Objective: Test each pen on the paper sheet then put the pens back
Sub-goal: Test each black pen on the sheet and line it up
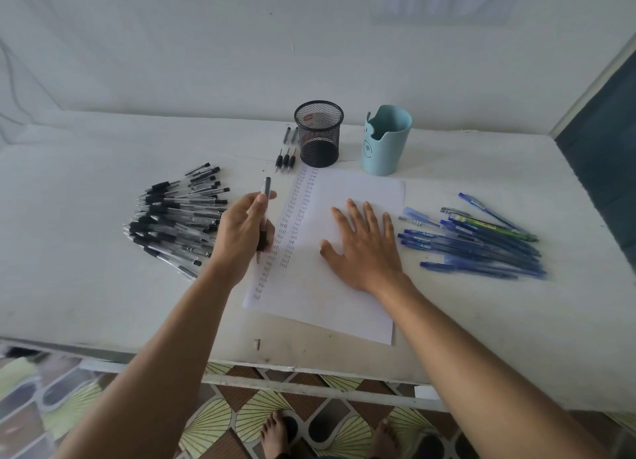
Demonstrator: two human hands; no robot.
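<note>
My left hand (241, 233) grips a black pen (266, 197), tip down, over the left edge of the white paper sheet (344, 300). Two columns of small written marks run down that edge of the sheet. My right hand (364, 243) lies flat on the paper with its fingers spread. A heap of black pens (179, 217) lies to the left of the sheet. Several blue pens (481, 242) lie in a pile to the right.
A black mesh pen cup (319, 133) and a light blue cup (386, 140) stand behind the paper. Three black pens (286, 157) lie beside the mesh cup. The white table (86, 303) ends at a front edge near me; patterned floor and my feet show below.
</note>
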